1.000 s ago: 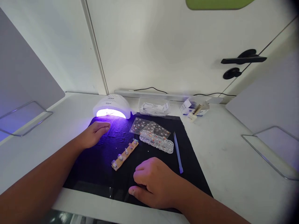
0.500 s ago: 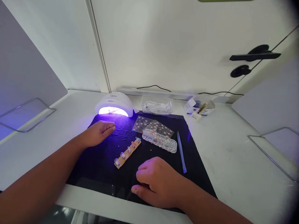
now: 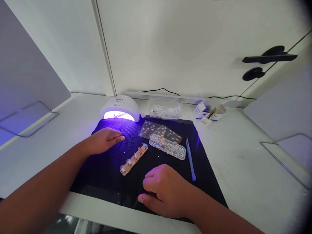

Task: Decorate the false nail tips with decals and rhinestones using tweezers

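Note:
My left hand (image 3: pixel 106 140) lies loosely closed on the black mat, just in front of the glowing nail lamp (image 3: pixel 120 105); no object shows in it. Nearer the front edge, my right hand (image 3: pixel 164 191) rests with curled fingers and its thumb a little apart, and I see nothing held. Between the hands is a tan strip (image 3: pixel 133 160) carrying several nail tips on small stands. Beyond my right hand sits a clear compartment case (image 3: pixel 168 148) of small decorations, overlapping two sticker sheets (image 3: pixel 158 130). Blue tweezers (image 3: pixel 190 159) lie to its right.
The black mat (image 3: pixel 102 182) covers the middle of the white table (image 3: pixel 236 156). At the back stand a clear bin (image 3: pixel 165 110) of packets and opened small boxes (image 3: pixel 207 113). Wire bookends (image 3: pixel 285 156) stand at the sides. A door with a black handle (image 3: pixel 270 58) rises behind.
The view has shifted very slightly. My left thumb extends a little further right than before. My right hand and the things on the mat stay in place.

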`<action>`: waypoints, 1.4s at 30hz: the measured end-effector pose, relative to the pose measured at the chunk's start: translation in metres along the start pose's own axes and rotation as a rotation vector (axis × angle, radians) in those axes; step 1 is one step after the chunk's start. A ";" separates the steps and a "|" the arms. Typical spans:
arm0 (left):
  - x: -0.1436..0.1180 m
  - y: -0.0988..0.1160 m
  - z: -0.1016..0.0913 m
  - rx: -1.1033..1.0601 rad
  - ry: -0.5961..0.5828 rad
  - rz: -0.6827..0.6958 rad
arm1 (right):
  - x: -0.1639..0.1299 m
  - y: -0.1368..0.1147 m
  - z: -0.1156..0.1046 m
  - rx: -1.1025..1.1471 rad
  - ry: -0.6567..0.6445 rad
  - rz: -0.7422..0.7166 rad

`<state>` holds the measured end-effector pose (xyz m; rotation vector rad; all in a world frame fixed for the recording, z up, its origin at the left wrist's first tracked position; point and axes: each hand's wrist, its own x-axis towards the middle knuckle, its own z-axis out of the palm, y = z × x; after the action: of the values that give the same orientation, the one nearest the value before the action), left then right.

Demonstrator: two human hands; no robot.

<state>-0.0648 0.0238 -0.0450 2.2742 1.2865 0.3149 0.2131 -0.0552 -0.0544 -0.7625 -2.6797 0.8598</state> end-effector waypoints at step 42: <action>-0.021 0.055 0.011 0.297 -0.318 -0.080 | 0.001 -0.003 0.003 -0.099 -0.067 0.013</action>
<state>-0.0306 -0.0208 -0.0244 2.3802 1.3177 -0.2753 0.2100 -0.0582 -0.0545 -0.7865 -2.7976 0.7731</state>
